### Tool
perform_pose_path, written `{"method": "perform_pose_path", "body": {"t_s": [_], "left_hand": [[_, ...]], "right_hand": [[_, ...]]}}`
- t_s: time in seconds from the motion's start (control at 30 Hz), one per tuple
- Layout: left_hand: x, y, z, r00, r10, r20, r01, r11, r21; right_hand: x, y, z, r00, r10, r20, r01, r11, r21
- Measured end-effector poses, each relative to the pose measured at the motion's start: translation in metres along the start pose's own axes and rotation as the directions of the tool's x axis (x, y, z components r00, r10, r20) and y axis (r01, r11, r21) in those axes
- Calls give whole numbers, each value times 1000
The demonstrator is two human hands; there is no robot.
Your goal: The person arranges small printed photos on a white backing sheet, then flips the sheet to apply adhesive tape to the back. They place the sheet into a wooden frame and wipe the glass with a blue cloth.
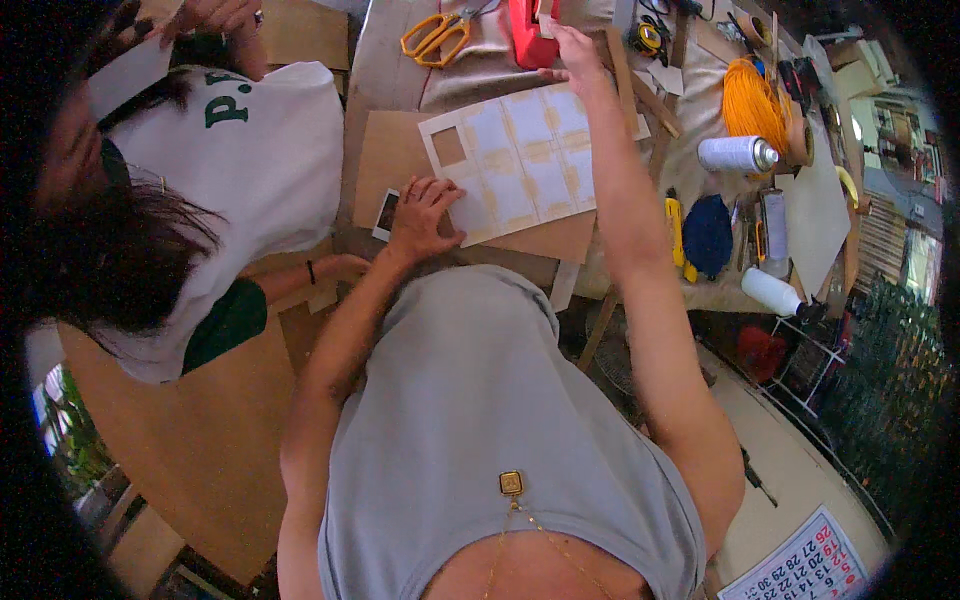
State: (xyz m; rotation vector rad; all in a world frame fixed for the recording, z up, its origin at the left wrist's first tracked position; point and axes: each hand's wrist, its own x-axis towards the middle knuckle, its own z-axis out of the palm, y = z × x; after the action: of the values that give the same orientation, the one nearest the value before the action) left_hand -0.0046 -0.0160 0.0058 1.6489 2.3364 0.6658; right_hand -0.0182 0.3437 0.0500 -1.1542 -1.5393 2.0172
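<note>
A white board (520, 165) with yellowish-brown strip marks and a square cut-out near one corner lies on a larger brown cardboard sheet (385, 150). My left hand (425, 215) rests with spread fingers on the board's near left corner. Beside its wrist is a small white-framed dark rectangle (385, 214), partly covered by the hand. My right arm stretches across the board's right side. At the far edge, my right hand (578, 58) reaches to a red tape dispenser (533, 35), fingers at its right side and thumb apart from them. Whether it pinches any tape is too small to tell.
Orange scissors (437, 40) lie left of the dispenser. On the right are an orange cord bundle (752, 100), a spray can (738, 154), a yellow cutter (675, 230) and a white bottle (772, 291). Another person (240, 150) in a white-and-green shirt is close on my left.
</note>
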Motion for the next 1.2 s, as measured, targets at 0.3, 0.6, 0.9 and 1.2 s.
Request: {"method": "perform_pose_path", "body": {"t_s": [0.3, 0.6, 0.9, 1.2], "left_hand": [[-3, 8, -6, 998, -29, -55, 24, 996, -87], [-7, -4, 7, 995, -70, -72, 54, 979, -195], [-10, -4, 9, 992, -97, -77, 79, 973, -216], [-16, -9, 6, 993, -80, -87, 53, 959, -277]], "right_hand": [[14, 32, -21, 965, -101, 242, -14, 903, 430], [20, 18, -50, 843, -292, 453, 537, 524, -661], [-85, 60, -9, 774, -83, 628, 573, 513, -639], [-121, 98, 53, 563, 252, 787, 769, 190, -611]]}}
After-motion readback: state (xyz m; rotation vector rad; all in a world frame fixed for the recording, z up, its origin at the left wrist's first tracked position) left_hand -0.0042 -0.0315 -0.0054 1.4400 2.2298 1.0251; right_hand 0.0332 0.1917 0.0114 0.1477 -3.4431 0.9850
